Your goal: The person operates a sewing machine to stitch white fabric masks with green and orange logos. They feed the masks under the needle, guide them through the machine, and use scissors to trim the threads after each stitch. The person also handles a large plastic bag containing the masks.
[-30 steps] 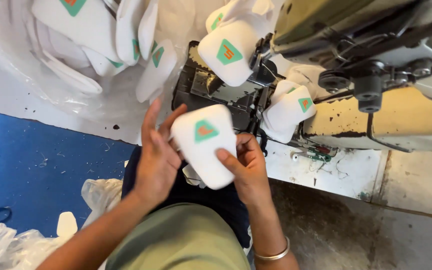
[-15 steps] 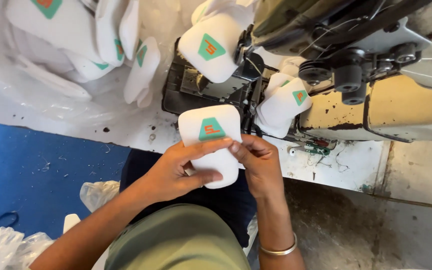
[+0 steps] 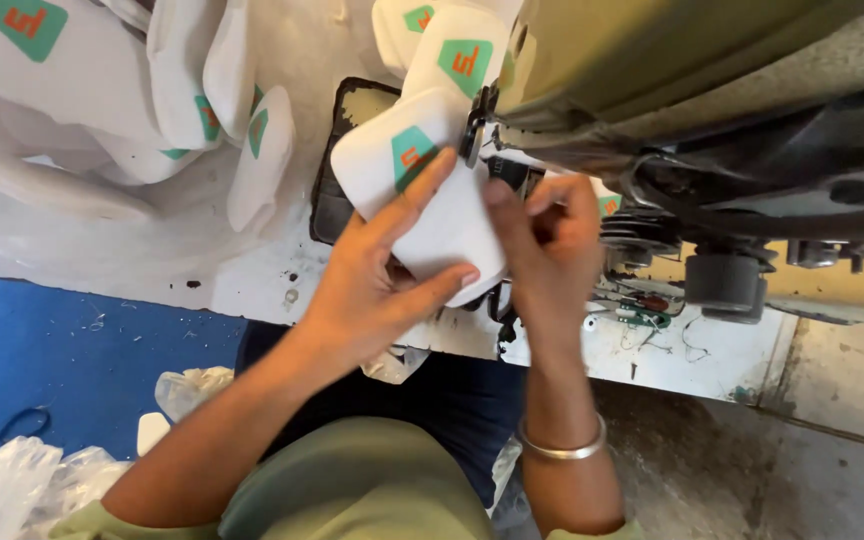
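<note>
A white padded piece (image 3: 432, 205) with a teal and orange patch lies under both of my hands at the head of a sewing machine (image 3: 692, 110). My left hand (image 3: 377, 275) grips its near side, index finger stretched over the patch and thumb along the lower edge. My right hand (image 3: 547, 250) pinches its right edge close to the needle area, a metal bangle on the wrist. Another white piece (image 3: 462, 60) with the same patch sits just beyond it against the machine.
Several more white patched pieces (image 3: 167, 90) are heaped on the white table (image 3: 252, 275) at upper left. A blue floor (image 3: 62, 360) with plastic bags (image 3: 12, 485) lies at lower left. The table's stained right part (image 3: 692, 350) holds thread scraps.
My hands have carried the white piece up and forward against the machine head, and the view has moved in closer. My left index finger now lies across the patch.
</note>
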